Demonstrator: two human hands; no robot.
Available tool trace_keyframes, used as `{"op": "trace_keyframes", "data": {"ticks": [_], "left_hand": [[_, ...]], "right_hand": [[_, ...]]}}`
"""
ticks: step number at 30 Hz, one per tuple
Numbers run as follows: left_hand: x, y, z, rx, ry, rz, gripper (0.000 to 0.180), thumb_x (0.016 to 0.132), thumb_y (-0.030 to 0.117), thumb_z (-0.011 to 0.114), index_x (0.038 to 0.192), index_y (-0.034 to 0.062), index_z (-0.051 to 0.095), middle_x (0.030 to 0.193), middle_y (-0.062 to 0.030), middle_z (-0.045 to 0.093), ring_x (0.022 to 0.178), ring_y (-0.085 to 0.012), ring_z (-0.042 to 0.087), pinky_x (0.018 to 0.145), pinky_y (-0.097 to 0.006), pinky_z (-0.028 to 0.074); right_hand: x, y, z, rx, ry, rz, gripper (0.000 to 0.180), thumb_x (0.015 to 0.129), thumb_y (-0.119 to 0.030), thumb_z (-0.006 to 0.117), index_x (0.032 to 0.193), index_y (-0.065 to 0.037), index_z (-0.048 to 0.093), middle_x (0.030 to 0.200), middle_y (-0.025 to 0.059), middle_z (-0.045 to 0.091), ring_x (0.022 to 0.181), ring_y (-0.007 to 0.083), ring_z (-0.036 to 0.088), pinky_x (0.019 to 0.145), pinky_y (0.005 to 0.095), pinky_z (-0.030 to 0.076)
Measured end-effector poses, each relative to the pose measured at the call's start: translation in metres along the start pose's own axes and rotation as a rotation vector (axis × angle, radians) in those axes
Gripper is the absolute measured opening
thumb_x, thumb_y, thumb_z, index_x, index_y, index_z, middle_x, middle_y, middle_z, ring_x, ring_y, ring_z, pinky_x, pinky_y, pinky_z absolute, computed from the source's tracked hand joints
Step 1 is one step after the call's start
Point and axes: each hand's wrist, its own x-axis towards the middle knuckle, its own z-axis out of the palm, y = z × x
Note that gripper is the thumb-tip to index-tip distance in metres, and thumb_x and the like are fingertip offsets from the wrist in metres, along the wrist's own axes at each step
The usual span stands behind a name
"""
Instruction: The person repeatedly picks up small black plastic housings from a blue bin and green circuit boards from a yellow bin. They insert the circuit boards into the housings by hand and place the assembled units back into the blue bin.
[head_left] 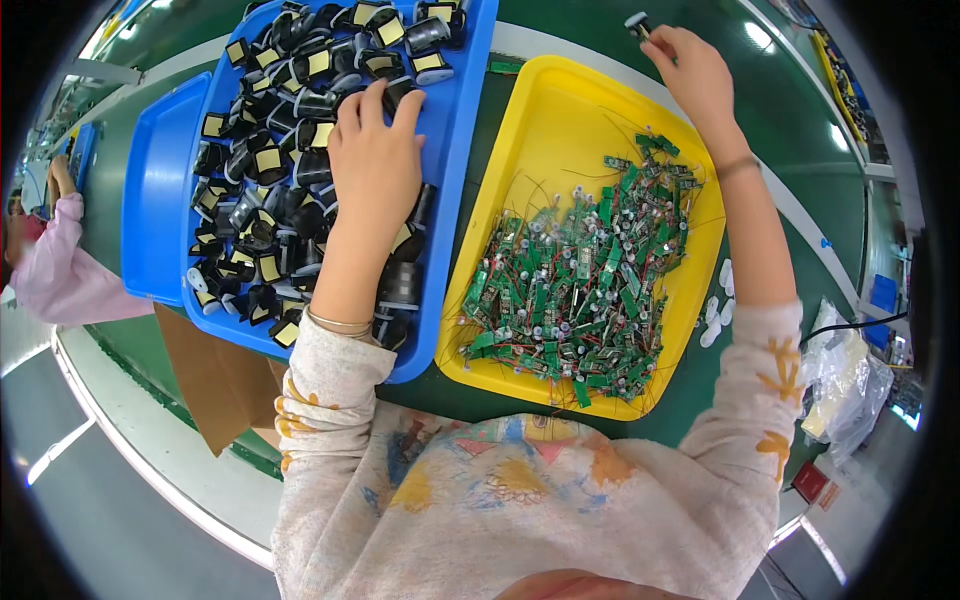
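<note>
My left hand (375,160) reaches into a blue tray (455,150) heaped with black plastic parts (265,160), many bearing pale yellow square pads. Its thumb and index finger close around one black part (398,92) near the tray's far right side. Beyond the far right corner of a yellow tray (545,95), my right hand (692,72) pinches a small black part with a pale grey end (637,24) between thumb and fingertips. Green circuit boards (580,290) with thin red and dark wires fill much of the yellow tray.
Another blue tray (150,190) stands at the left, partly under the full one. White oval pieces (712,322) lie right of the yellow tray. A brown cardboard box (215,375) is at the near left. A person's pink sleeve (75,265) shows far left; clear plastic bags (845,375) lie right.
</note>
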Motion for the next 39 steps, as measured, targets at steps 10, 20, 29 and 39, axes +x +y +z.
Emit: {"op": "trace_keyframes", "data": {"ticks": [10, 20, 29, 39], "left_hand": [[-0.005, -0.008, -0.010, -0.017, 0.006, -0.025, 0.026, 0.075, 0.020, 0.062, 0.098, 0.0098, 0.059, 0.081, -0.0050, 0.054, 0.082, -0.0229, 0.050, 0.069, -0.035, 0.041], [-0.018, 0.028, -0.041, -1.373, -0.217, -0.313, 0.022, 0.088, 0.018, 0.050, 0.100, 0.0004, 0.056, 0.085, -0.0032, 0.060, 0.079, -0.0098, 0.052, 0.067, -0.023, 0.041], [-0.029, 0.051, -0.044, -1.750, -0.297, -0.409, 0.016, 0.091, 0.020, 0.044, 0.102, 0.0085, 0.043, 0.084, -0.0007, 0.054, 0.073, -0.0067, 0.047, 0.067, -0.022, 0.040], [-0.030, 0.045, -0.037, -1.870, -0.294, -0.455, 0.019, 0.094, 0.026, 0.034, 0.097, 0.0100, 0.044, 0.087, -0.0060, 0.053, 0.081, -0.0131, 0.052, 0.071, -0.027, 0.041]], "right_hand": [[-0.021, -0.006, -0.010, 0.108, 0.057, -0.211, 0.010, 0.075, -0.014, 0.060, 0.080, -0.006, 0.057, 0.079, 0.0062, 0.059, 0.078, 0.0239, 0.056, 0.069, 0.0324, 0.045], [-0.094, -0.018, -0.009, -0.074, -0.096, -0.108, 0.016, 0.064, -0.012, 0.066, 0.076, -0.006, 0.057, 0.075, 0.0044, 0.053, 0.081, 0.0233, 0.051, 0.068, 0.0335, 0.045], [-0.086, -0.055, -0.034, 0.592, -0.135, 0.215, 0.010, 0.076, -0.011, 0.061, 0.079, -0.003, 0.055, 0.077, 0.0064, 0.060, 0.071, 0.0186, 0.059, 0.069, 0.0257, 0.046], [-0.077, -0.081, -0.019, 0.284, -0.094, -0.043, 0.015, 0.070, -0.015, 0.064, 0.079, -0.004, 0.058, 0.080, 0.0084, 0.059, 0.079, 0.0246, 0.056, 0.072, 0.0332, 0.045]]}}
